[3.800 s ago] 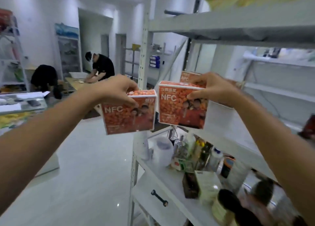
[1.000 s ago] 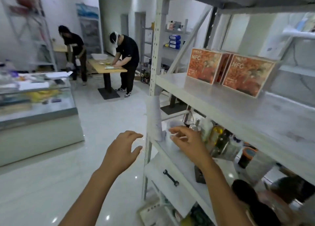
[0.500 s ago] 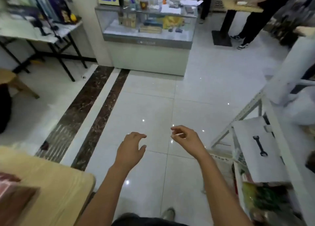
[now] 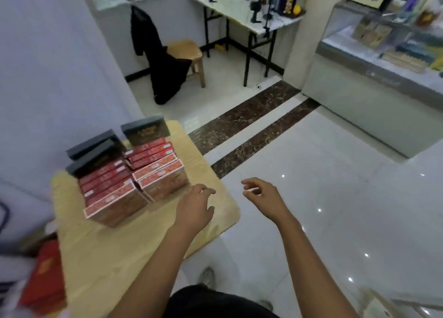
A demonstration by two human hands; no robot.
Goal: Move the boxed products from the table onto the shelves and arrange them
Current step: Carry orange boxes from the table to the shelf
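Head view, your left hand: fingers loosely curled, holding nothing, above the wooden table, just right of the boxes.
Your right hand: relaxed and empty, over the floor, right of the table's edge.
Red boxes: packed in two rows on the table's far left part.
Dark boxes: at the rows' far end.
Far: a stool draped with black clothing.

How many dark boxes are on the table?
3. The back box stands behind the right row of red boxes. The other two, far-left box and near-left box, sit behind the left row. More may be hidden.
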